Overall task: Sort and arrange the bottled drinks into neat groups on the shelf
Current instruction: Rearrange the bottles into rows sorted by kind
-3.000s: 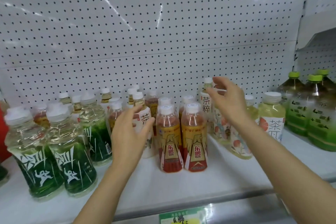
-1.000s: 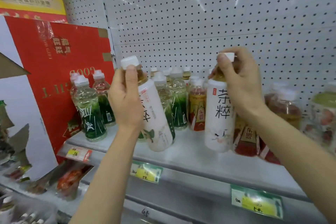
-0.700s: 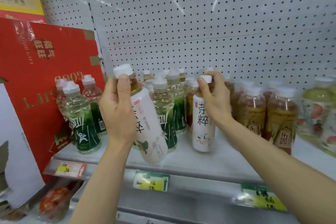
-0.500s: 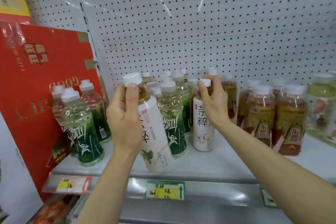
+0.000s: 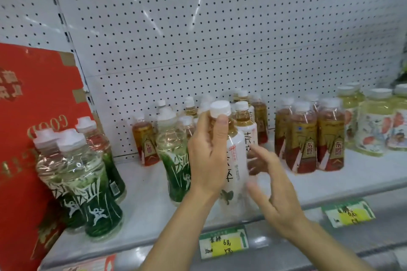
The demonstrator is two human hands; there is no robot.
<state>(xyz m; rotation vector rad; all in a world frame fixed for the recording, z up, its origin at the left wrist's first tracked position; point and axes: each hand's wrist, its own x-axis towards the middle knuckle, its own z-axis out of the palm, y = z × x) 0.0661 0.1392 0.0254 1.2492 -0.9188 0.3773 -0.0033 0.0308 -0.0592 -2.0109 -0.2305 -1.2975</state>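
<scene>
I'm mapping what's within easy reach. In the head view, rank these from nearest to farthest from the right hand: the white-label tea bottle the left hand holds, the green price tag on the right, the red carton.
1. white-label tea bottle: just left of the right hand.
2. green price tag: lower right, on the shelf edge.
3. red carton: far left.

White shelf [image 5: 149,202], pegboard-backed. Standing on it, left to right: green-labelled bottles [image 5: 97,196], one amber bottle [image 5: 145,142], white tea bottles [image 5: 247,130], red-and-gold bottles [image 5: 308,138], pale floral-labelled bottles [image 5: 372,125]. A red carton [image 5: 24,138] stands at the left end.
</scene>
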